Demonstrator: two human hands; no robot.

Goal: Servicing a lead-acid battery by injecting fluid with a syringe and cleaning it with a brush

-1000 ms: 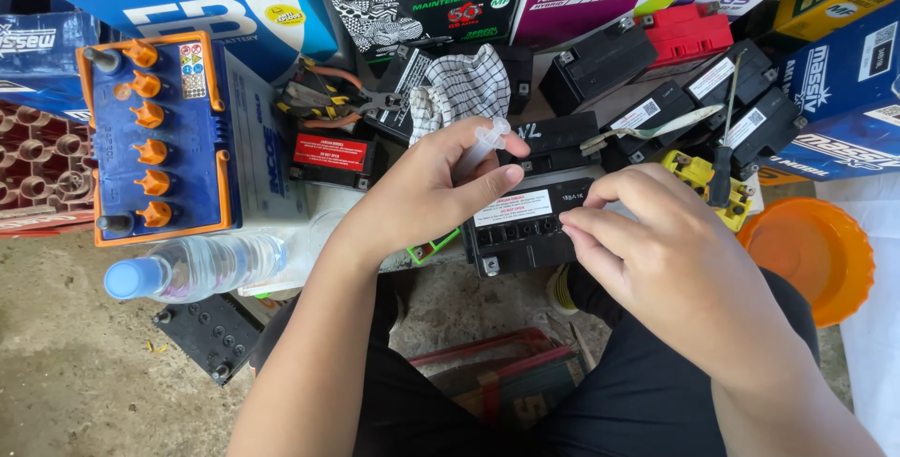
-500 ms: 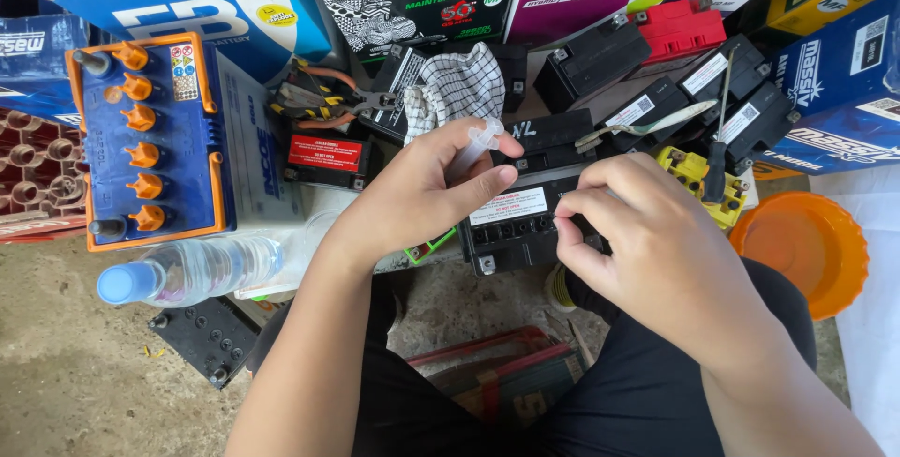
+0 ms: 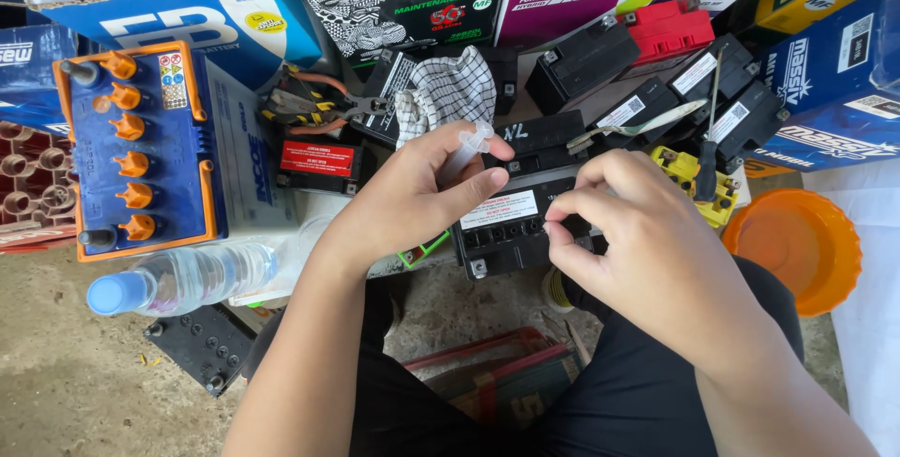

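- Small black battery (image 3: 511,223): lies on the floor beneath both sets of fingers, its row of cell ports facing up; the step in hand appears to be servicing these cells.
- Right hand (image 3: 647,241): arched over the battery's right end, fingers pressed together on its top edge.
- Left hand (image 3: 417,194): fingers pinching a clear syringe (image 3: 466,149), tilted above the ports; the next move likely calls for aiming its tip into one port.

Concrete floor (image 3: 56,401) (dusty) under bottle (image 3: 178,279), batteries (image 3: 511,223)

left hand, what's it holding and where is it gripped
The left hand holds a small clear syringe by its barrel, between thumb and fingers, above the black battery.
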